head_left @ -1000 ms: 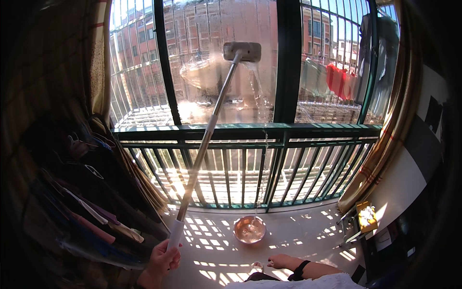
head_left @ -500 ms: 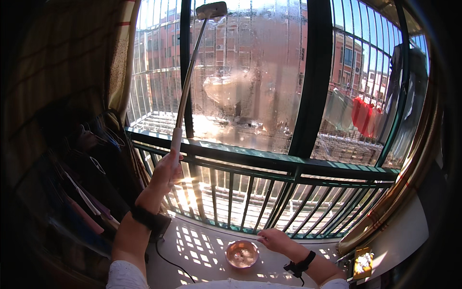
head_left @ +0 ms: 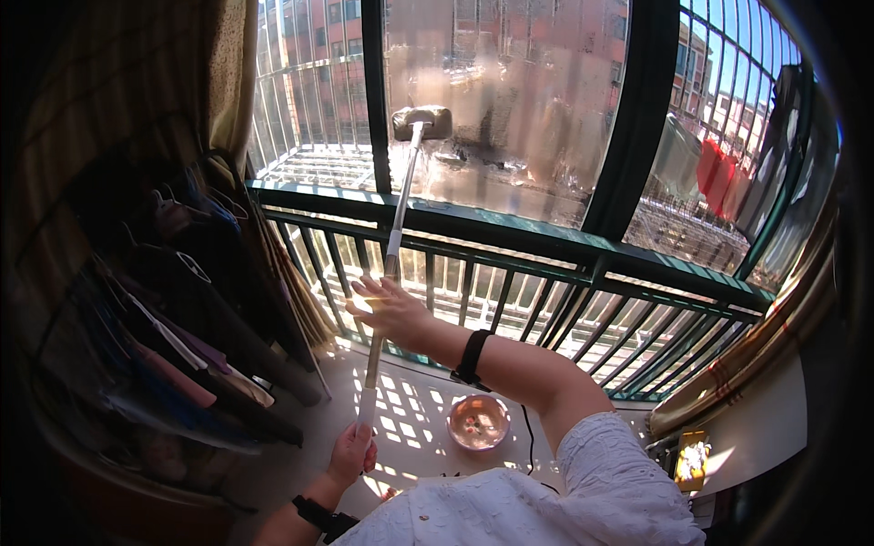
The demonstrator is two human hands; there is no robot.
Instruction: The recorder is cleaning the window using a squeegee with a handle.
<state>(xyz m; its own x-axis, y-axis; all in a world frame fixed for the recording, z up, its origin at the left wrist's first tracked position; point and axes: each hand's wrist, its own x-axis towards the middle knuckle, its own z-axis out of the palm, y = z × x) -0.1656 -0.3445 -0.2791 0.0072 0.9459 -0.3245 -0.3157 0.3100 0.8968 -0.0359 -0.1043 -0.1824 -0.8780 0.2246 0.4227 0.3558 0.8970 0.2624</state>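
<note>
A long-handled window wiper rests its dark, wet-looking pad on the lower left of the wet, misted window pane. Its silver pole slants down toward me. Around the pale grip at the bottom end, my left hand is closed. My right hand reaches across to the pole's middle, fingers spread over it and not wrapped round. On the floor below my right forearm stands a round pinkish bowl with water and some small bits in it.
A dark green window frame and railing run across in front. Clothes on hangers crowd the left side, near a curtain. A black cable trails beside the bowl. A yellow box stands at the right.
The wiper's pad has come down the pane from near its top. My left hand has dropped with the grip, and my right hand has moved from beside the bowl up to the pole.
</note>
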